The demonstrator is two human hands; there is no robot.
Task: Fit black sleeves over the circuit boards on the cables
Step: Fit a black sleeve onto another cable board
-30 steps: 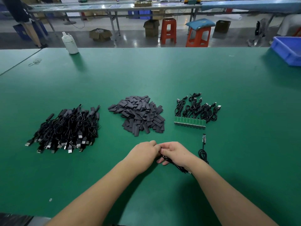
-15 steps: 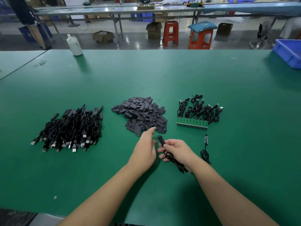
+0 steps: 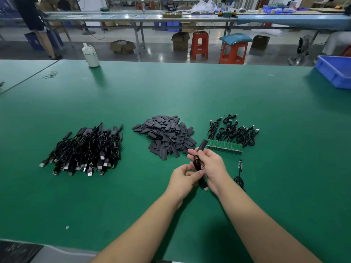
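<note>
Right hand grips a sleeved black coiled cable; left hand pinches its lower end. The blue plastic bin's contents are hidden.

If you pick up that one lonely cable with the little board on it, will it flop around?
Probably yes. The single cable lies in loose curls on the green table, so its wire looks floppy and would likely dangle. Its small circuit board looks flat and stiff, and the whole thing seems light.

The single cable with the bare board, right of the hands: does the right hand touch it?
Apart. In the head view, green table shows between the right hand and the single cable.
</note>
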